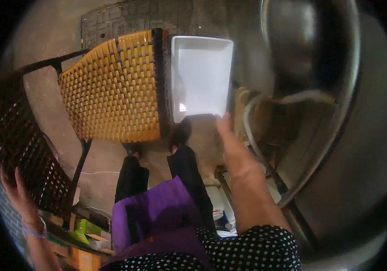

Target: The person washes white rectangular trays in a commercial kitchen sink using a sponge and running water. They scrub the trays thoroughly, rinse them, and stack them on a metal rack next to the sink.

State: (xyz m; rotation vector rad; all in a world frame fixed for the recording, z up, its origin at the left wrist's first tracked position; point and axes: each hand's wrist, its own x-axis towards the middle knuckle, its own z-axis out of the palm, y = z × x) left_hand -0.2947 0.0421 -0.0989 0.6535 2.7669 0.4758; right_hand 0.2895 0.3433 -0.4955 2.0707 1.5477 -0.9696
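My right hand point(224, 124) grips the near right corner of a white rectangular plastic tub point(202, 81). The inside of the tub holds nothing, and it is beside the edge of a woven chair seat point(112, 88). I cannot tell whether the tub rests on anything. At the far left my left hand point(20, 198) is raised, its fingers apart and nothing in it. It is nearest to the dark woven backrest point(31, 142) of the chair; contact between them is not clear.
Right of the tub, a pale hose point(249, 118) runs by a large metal basin or sink point(352, 101), which is blurred. Cardboard boxes point(85, 259) and a green box point(86, 228) lie at lower left. A drain cover point(103, 25) is set in the floor beyond the chair.
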